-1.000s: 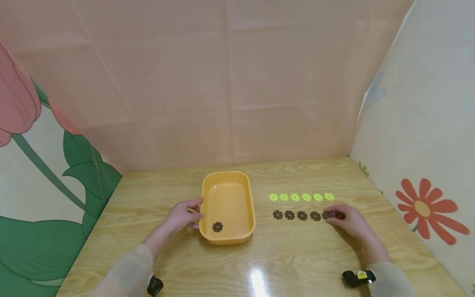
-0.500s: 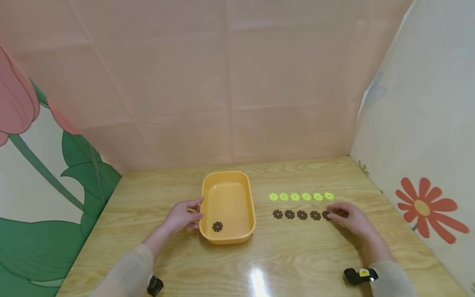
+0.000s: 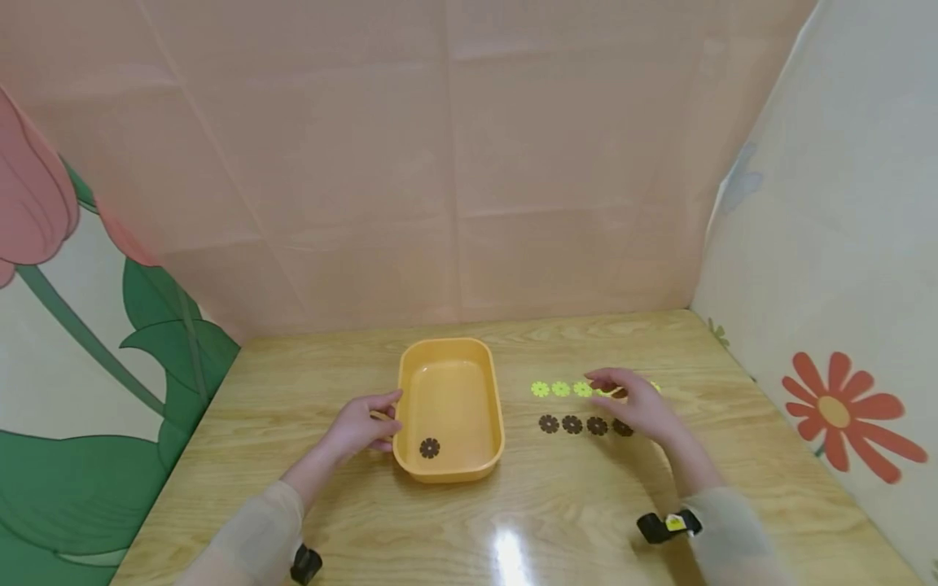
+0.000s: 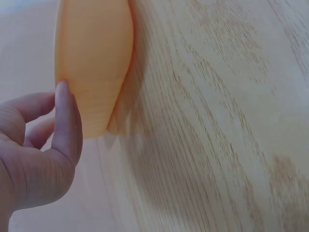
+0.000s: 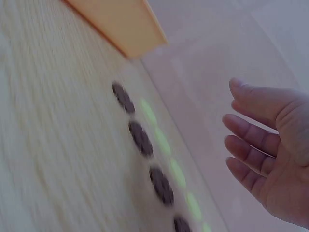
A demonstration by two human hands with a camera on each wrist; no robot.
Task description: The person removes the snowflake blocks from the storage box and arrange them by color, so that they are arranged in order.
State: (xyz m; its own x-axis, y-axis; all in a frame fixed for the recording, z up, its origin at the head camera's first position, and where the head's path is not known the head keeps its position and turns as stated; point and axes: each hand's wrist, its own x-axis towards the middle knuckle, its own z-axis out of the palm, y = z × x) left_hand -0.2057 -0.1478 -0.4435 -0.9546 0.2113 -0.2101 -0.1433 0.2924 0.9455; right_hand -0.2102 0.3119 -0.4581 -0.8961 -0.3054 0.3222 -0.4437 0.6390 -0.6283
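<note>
An orange-yellow tray (image 3: 450,407) stands on the table with one brown flower-shaped piece (image 3: 429,448) inside, near its front left corner. Against the tray's left rim rest the fingertips of my left hand (image 3: 359,425); its thumb (image 4: 63,111) touches the wall in the left wrist view. My right hand (image 3: 636,403) hovers over the right end of two rows, fingers relaxed and apart, with nothing seen between them. The back row is of yellow-green flower-shaped pieces (image 3: 560,389), the front row of brown flower-shaped pieces (image 3: 572,425). My hand and forearm hide some pieces at that end.
The wooden table (image 3: 410,537) meets a pink backdrop (image 3: 454,163) at the rear. A white panel with a printed red flower (image 3: 834,413) borders the right side, and a printed leaf panel (image 3: 168,325) the left.
My right hand has left the rightmost brown flower-shaped piece and moved left over the rows, covering several pieces. My left hand and the tray have stayed in place.
</note>
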